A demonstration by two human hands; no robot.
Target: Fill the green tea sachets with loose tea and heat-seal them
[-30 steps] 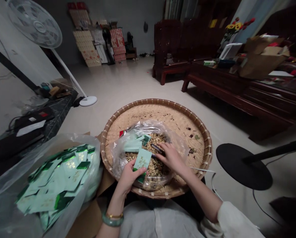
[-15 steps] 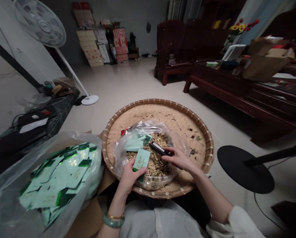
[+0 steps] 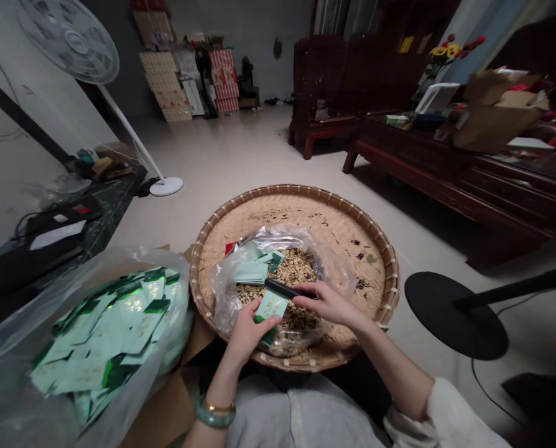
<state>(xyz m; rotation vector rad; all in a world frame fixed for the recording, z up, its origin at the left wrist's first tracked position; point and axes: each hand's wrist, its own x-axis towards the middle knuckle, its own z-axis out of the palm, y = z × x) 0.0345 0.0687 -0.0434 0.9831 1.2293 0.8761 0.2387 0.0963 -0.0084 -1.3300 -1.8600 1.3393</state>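
My left hand [image 3: 254, 330] pinches a pale green packet [image 3: 272, 303] with gold print and a dark green end. In my right hand [image 3: 322, 302] is a slim black stapler-like tool [image 3: 280, 289], its tip lying across the packet's upper edge. Whether its jaws grip that edge I cannot tell. Both hands are over an open clear plastic bag [image 3: 222, 305] of loose dried chopped material [image 3: 299, 267], pale and dark mixed. A stack of similar green packets [image 3: 251, 271] rests on the material at the bag's left. The bag sits in a round woven tray [image 3: 352, 214].
Left of the tray, a large clear bag [image 3: 7, 348] in a cardboard box [image 3: 163, 410] holds many green packets [image 3: 105, 336]. A white standing fan [image 3: 166, 185] is farther back on the left. A black round base [image 3: 455, 314] stands at right, near a dark wooden table [image 3: 422, 162].
My right hand has brought the black tool left and down onto the packet's top edge. The packet has shifted slightly right and tilted in my left hand.
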